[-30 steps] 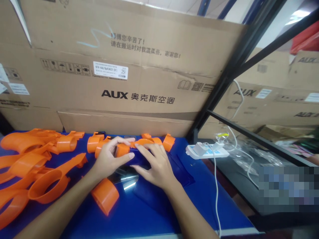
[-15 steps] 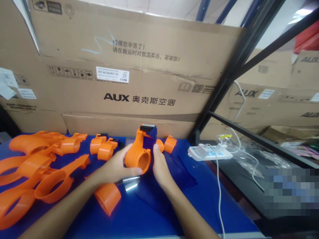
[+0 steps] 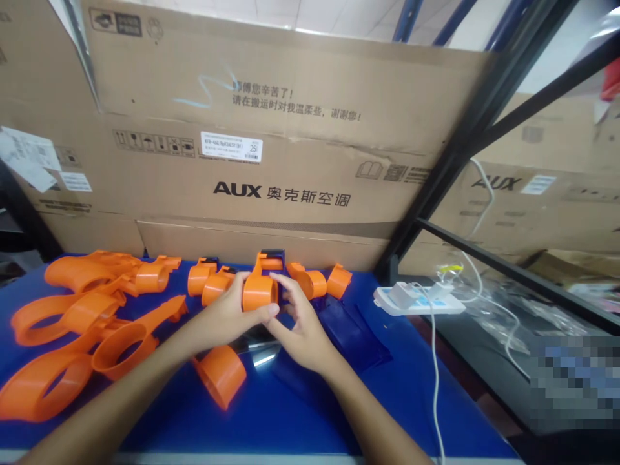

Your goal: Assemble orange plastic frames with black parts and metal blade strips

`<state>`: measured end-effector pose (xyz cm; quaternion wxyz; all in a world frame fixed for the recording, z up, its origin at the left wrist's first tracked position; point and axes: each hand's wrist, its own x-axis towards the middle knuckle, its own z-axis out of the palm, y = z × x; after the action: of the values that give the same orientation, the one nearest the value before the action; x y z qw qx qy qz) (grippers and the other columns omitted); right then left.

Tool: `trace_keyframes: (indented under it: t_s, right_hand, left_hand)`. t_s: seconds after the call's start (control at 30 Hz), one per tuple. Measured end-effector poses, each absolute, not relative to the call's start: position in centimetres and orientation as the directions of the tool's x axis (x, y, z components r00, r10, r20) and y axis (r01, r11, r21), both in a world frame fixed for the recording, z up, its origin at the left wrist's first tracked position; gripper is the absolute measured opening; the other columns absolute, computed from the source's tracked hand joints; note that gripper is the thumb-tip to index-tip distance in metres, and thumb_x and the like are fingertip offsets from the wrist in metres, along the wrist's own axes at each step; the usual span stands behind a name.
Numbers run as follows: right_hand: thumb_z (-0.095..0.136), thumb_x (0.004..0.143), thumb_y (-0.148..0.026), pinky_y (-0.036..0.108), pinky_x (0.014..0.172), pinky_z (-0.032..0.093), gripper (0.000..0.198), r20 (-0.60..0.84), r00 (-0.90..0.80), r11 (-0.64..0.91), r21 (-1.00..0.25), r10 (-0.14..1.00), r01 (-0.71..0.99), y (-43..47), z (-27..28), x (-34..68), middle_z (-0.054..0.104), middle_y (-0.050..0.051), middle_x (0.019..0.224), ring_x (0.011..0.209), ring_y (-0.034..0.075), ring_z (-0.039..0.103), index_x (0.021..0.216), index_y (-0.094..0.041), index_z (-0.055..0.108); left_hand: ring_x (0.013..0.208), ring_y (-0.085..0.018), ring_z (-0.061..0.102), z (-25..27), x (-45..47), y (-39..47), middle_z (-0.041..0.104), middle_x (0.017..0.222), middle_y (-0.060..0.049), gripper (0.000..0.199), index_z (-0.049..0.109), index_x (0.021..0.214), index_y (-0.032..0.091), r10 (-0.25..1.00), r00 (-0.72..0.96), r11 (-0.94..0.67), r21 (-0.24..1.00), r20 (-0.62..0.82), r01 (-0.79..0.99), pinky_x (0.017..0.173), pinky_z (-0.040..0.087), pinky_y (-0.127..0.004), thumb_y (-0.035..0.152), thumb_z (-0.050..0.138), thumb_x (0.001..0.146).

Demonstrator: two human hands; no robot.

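Note:
An orange tape dispenser (image 3: pixel 260 292) is held up over the blue table (image 3: pixel 310 413), its ring towards me and its dark-topped head pointing away. My left hand (image 3: pixel 233 314) wraps round the ring's left side, thumb across the lower front. From the right, my right hand (image 3: pixel 303 323) curls about the same ring, its index fingertip at the upper edge and its thumb close to the left thumb. Part of the right fingers is hidden behind the dispenser. Under my left forearm lies another orange dispenser piece (image 3: pixel 221 374).
Several orange dispenser frames (image 3: pixel 77 316) are heaped on the left. More dispensers with dark heads (image 3: pixel 202 274) stand at the back. Dark blue sheets (image 3: pixel 351 329) lie right of my hands. A white power strip (image 3: pixel 419 300) with cables sits at the right edge, before a black rack post (image 3: pixel 436 168). Cartons (image 3: pixel 290 155) wall off the back.
The dispenser has turned and moved slightly lower and left, so its blue side no longer faces me. My right hand has shifted from its head down to its ring. The view has swung slightly left.

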<state>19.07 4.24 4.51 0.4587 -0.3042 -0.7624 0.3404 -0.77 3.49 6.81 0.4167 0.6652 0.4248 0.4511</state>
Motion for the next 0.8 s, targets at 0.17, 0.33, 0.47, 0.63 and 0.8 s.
trace_keyframes:
  t_s: [0.17, 0.33, 0.47, 0.63, 0.8]
  right_hand:
    - [0.074, 0.089, -0.036, 0.039, 0.086, 0.06, 0.056, 0.409, -0.394, 0.444, -0.896, 0.823, -0.001, 5.3, 4.7, 18.8, 0.051, 0.009, 0.141, 0.1, 0.02, 0.067, 0.135, -0.031, 0.042]
    - [0.069, 0.091, -0.042, 0.029, 0.062, 0.056, 0.052, 0.296, -0.413, 0.317, -0.948, 0.861, -0.017, 6.8, 5.2, 17.1, 0.055, 0.007, 0.129, 0.073, 0.013, 0.064, 0.134, -0.032, 0.043]
    - [0.067, 0.092, -0.044, 0.027, 0.057, 0.056, 0.048, 0.236, -0.463, 0.269, -0.963, 0.854, 0.005, 8.6, 4.3, 14.5, 0.057, 0.006, 0.121, 0.068, 0.012, 0.064, 0.131, -0.031, 0.044]
    - [0.062, 0.094, -0.039, 0.024, 0.052, 0.056, 0.041, 0.192, -0.528, 0.243, -0.97, 0.828, 0.028, 10.8, 3.1, 11.6, 0.057, 0.002, 0.112, 0.064, 0.01, 0.064, 0.128, -0.032, 0.039]
    - [0.055, 0.095, -0.033, 0.025, 0.056, 0.059, 0.035, 0.155, -0.559, 0.195, -0.981, 0.815, 0.011, 11.7, 3.1, 9.6, 0.055, -0.002, 0.103, 0.062, 0.009, 0.065, 0.125, -0.031, 0.036]
  left_hand:
    - [0.113, -0.035, 0.067, 8.8, -7.1, 5.2, 0.072, 0.126, -0.013, 0.062, 0.056, 0.142, 0.03, 0.956, 0.192, -0.294, 0.699, 0.223, 0.651, 0.094, 0.05, -0.045, 0.061, 0.061, 0.089]
    - [0.117, -0.048, 0.06, 9.1, -17.7, 8.8, 0.069, 0.123, -0.026, 0.083, 0.058, 0.138, 0.011, 0.98, -0.091, 0.067, 0.139, 0.178, 0.988, 0.094, 0.044, -0.056, 0.075, 0.049, 0.086]
    - [0.117, -0.047, 0.058, 6.6, -21.8, 10.0, 0.071, 0.115, -0.024, 0.069, 0.064, 0.129, 0.007, 0.984, -0.069, 0.06, 0.061, 0.162, 0.996, 0.097, 0.042, -0.051, 0.057, 0.062, 0.082]
    - [0.108, -0.041, 0.064, 5.1, -22.2, 10.7, 0.069, 0.117, -0.019, 0.054, 0.066, 0.124, 0.013, 0.982, -0.05, 0.032, 0.098, 0.185, 0.995, 0.091, 0.046, -0.045, 0.042, 0.066, 0.079]
    - [0.095, -0.036, 0.066, 6.0, -22.1, 10.7, 0.071, 0.096, -0.012, 0.038, 0.07, 0.106, 0.018, 0.962, -0.074, 0.04, 0.131, 0.263, 0.991, 0.083, 0.048, -0.041, 0.045, 0.066, 0.079]
